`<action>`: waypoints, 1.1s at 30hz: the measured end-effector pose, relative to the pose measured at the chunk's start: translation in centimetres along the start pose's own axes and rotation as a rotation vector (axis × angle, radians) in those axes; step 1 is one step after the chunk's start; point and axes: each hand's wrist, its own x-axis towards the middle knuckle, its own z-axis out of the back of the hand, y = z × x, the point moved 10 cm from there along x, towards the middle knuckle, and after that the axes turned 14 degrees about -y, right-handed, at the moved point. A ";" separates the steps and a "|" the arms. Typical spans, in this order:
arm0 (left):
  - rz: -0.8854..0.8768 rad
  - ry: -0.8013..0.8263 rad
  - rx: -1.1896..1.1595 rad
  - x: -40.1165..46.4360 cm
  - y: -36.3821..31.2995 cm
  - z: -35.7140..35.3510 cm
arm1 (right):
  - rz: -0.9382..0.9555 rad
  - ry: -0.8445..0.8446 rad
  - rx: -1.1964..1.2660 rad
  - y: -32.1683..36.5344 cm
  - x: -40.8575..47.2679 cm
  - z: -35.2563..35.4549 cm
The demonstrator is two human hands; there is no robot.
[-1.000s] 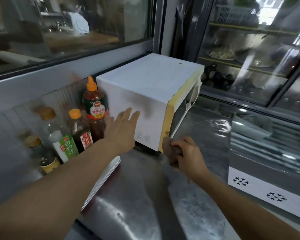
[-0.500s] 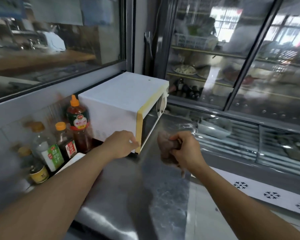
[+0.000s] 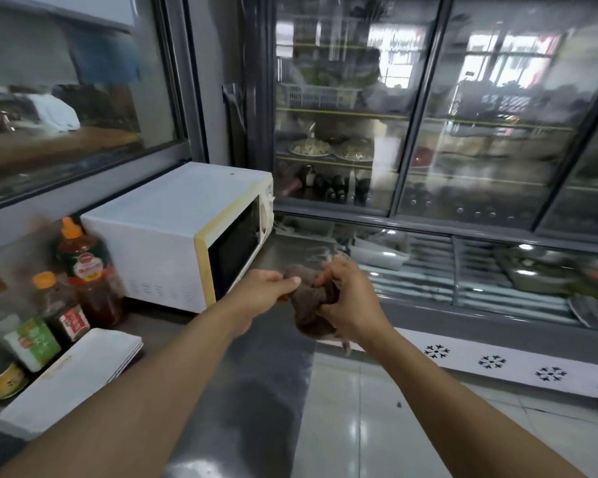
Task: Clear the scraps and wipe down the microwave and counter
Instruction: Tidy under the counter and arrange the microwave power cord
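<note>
- Glass-door display fridges (image 3: pixel 463 132) fill the wall ahead of us.
- Our stainless counter (image 3: pixel 242 391) carries a white microwave (image 3: pixel 173 229), door closed.
- Sauce bottles (image 3: pixel 83 270) stand left of it, beside stacked white trays (image 3: pixel 73 374).
- Above the counter edge, our left hand (image 3: pixel 261 294) pinches and our right hand (image 3: pixel 346 301) grips a brown rag (image 3: pixel 308 315).

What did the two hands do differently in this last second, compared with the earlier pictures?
The left hand came off the side of the white microwave with the yellowed door frame and moved right to pinch the crumpled brown cloth. The right hand kept its grip on the cloth and lifted it off the steel counter, so both hands now hold it. The microwave and the sauce bottles stayed put.
</note>
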 end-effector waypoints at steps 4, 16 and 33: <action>0.001 -0.028 -0.028 -1.4 -2.1 -4.4 | 0.015 0.033 -0.012 -2.5 -0.5 3.2; -0.162 0.057 -0.054 -4.9 -7.8 -17.7 | -0.397 0.138 0.322 -14.0 -1.4 14.0; -0.100 0.460 -0.068 10.2 -8.5 -34.9 | -0.412 0.059 0.262 -29.0 15.0 15.3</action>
